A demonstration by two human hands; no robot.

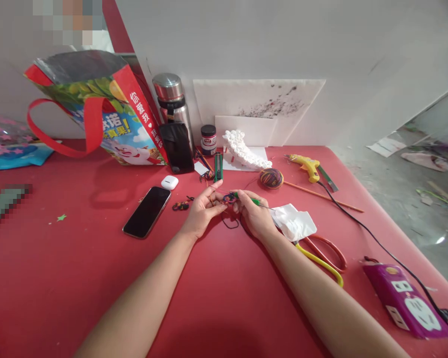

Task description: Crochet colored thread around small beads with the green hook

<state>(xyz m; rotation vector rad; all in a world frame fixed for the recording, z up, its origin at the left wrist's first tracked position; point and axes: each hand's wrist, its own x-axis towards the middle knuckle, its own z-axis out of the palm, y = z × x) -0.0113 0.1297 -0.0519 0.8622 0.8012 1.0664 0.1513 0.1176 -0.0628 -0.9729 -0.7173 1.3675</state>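
Between the fingers of my left hand (pixel 204 211) is a small piece of multicoloured crochet (pixel 228 199), with yarn running over the raised index finger. My right hand (pixel 254 214) grips a crochet hook (pixel 254 201) with a green handle, its tip at the crochet piece. A dark loop of yarn (pixel 230 224) hangs below the hands. Behind them lies a ball of variegated yarn (pixel 271 178), and a finished-looking bit of the same crochet (pixel 181 205) rests left of my left hand.
A black phone (pixel 147 212) and white earbud case (pixel 169 183) lie left. Scissors (pixel 326 258) partly under tissue (pixel 294 222), a yellow glue gun (pixel 305 166) with its cord, and a purple power strip (pixel 406 301) are right. A steel flask (pixel 175 99) and bag (pixel 108 114) stand behind.
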